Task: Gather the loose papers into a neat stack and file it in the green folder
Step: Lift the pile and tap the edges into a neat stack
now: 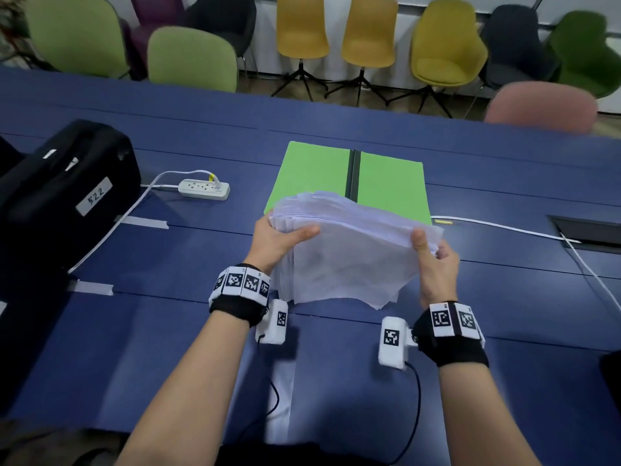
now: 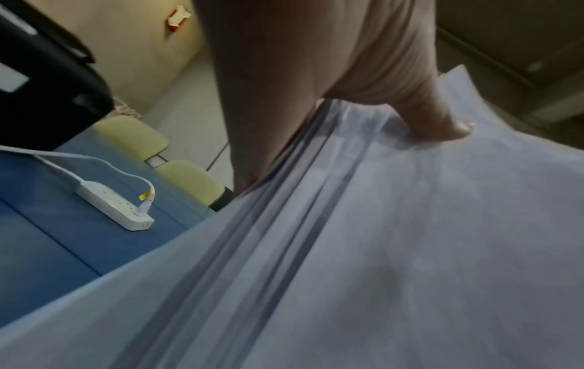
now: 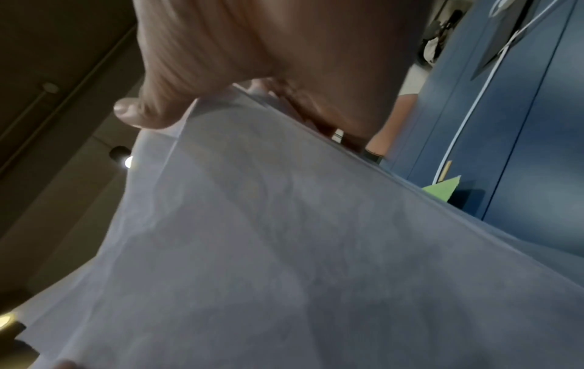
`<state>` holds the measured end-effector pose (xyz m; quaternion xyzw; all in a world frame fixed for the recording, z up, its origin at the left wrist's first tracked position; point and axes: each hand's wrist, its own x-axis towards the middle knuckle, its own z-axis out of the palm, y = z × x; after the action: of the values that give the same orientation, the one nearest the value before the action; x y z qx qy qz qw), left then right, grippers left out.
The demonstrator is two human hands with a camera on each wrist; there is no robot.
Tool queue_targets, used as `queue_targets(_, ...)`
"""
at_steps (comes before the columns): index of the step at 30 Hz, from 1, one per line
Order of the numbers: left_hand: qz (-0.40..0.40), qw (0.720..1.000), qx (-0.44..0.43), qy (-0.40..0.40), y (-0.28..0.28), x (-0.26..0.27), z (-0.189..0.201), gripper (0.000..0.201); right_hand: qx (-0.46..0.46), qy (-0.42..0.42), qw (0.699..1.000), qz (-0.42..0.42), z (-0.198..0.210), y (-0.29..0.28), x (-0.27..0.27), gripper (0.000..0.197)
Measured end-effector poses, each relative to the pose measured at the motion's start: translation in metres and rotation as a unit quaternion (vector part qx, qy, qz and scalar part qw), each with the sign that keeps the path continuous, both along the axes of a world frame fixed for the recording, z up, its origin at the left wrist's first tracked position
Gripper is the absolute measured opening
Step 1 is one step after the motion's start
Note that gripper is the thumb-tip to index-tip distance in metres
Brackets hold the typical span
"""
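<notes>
Both hands hold one stack of white papers [image 1: 346,250] above the blue table [image 1: 168,331], near its middle and just in front of the person. The stack stands on edge, tilted, its broad face toward the person. Its upper edge runs roughly from 9 o'clock to 3 o'clock; its lower edge hangs close over the tabletop, and contact there cannot be confirmed. The sheets are uneven: edges are staggered along the left side and fan out at the top. No print on the sheets can be read.

The left hand [image 1: 275,240] grips the upper left corner, thumb laid flat across the near face, fingers behind the stack and out of sight. The left wrist view shows the thumb [image 2: 439,124] pressing the sheets. The right hand [image 1: 437,264] grips the upper right corner, thumb upright on the near face, fingers curled round the far side.

The green folder [image 1: 316,173] lies open and flat at 12 o'clock from the stack, a dark spine down its middle pointing toward 12 o'clock. The stack hides its near edge.

At 10 o'clock lies a white power strip [image 1: 204,189], a plug seated in it. At 9 o'clock stands a black case [image 1: 64,196] bearing a white label that appears to read "522". A white cable [image 1: 504,227] runs off toward 3 o'clock.
</notes>
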<state>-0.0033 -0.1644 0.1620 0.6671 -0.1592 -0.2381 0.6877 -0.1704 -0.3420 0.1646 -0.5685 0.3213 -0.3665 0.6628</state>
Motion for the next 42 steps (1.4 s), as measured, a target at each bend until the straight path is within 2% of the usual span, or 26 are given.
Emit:
queue_targets(4,0.06,0.998,-0.004,-0.012,-0.015,-0.011,0.016,0.041,-0.025,0.0,0.999,-0.03,0.01,0.008,0.005,0.034)
queue_targets(5,0.091,0.996,-0.006,-0.013,-0.018,-0.014,0.019,0.044,-0.034,-0.004,0.999,-0.034,0.011,0.011,0.008,0.024)
queue_targets(8,0.171,0.985,-0.007,-0.006,-0.027,-0.02,0.021,0.076,-0.058,-0.005,0.996,-0.063,0.014,0.015,0.015,0.008)
queue_targets(12,0.201,0.979,0.017,-0.007,-0.035,-0.023,0.021,0.075,-0.061,0.007,0.996,-0.069,0.014,0.016,0.019,0.009)
queue_targets(14,0.219,0.975,0.044,-0.011,-0.039,-0.025,0.021,0.084,-0.059,0.008,0.996,-0.071,0.014,0.017,0.021,0.012)
queue_targets(16,0.232,0.97,0.061,-0.024,-0.04,-0.028,0.021,0.068,-0.054,0.001,0.995,-0.088,0.015,0.019,0.024,0.017)
queue_targets(17,0.23,0.97,0.075,-0.031,-0.039,-0.029,0.022,0.068,-0.053,-0.003,0.994,-0.099,0.016,0.019,0.025,0.02)
queue_targets(20,0.231,0.967,0.098,-0.049,-0.038,-0.031,0.022,0.071,-0.05,0.007,0.992,-0.116,0.017,0.02,0.028,0.018)
queue_targets(24,0.239,0.965,0.101,-0.028,-0.038,-0.03,0.023,0.071,-0.049,0.015,0.991,-0.121,0.02,0.018,0.027,0.014)
queue_targets(27,0.253,0.962,0.104,-0.02,-0.038,-0.03,0.026,0.078,-0.065,0.024,0.991,-0.116,0.022,0.018,0.027,0.022)
queue_targets(29,0.26,0.959,0.115,-0.015,-0.039,-0.03,0.028,0.072,-0.073,0.04,0.99,-0.115,0.022,0.018,0.027,0.02)
queue_targets(32,0.26,0.956,0.134,-0.022,-0.038,-0.03,0.033,0.056,-0.075,0.049,0.989,-0.119,0.02,0.016,0.024,0.005)
queue_targets(34,0.257,0.957,0.13,-0.027,-0.035,-0.027,0.032,0.047,-0.079,0.051,0.988,-0.125,0.016,0.012,0.019,0.009)
queue_targets(37,0.237,0.969,0.065,-0.017,-0.03,-0.017,0.023,0.035,-0.081,0.06,0.988,-0.113,0.009,0.007,0.01,0.015)
queue_targets(40,0.166,0.986,-0.003,-0.027,-0.024,-0.013,0.024,0.016,-0.089,0.052,0.99,-0.096,0.007,0.005,0.008,0.015)
queue_targets(42,0.122,0.992,-0.028,-0.028,-0.022,-0.012,0.025,0.017,-0.089,0.036,0.991,-0.099,0.008,0.007,0.011,0.014)
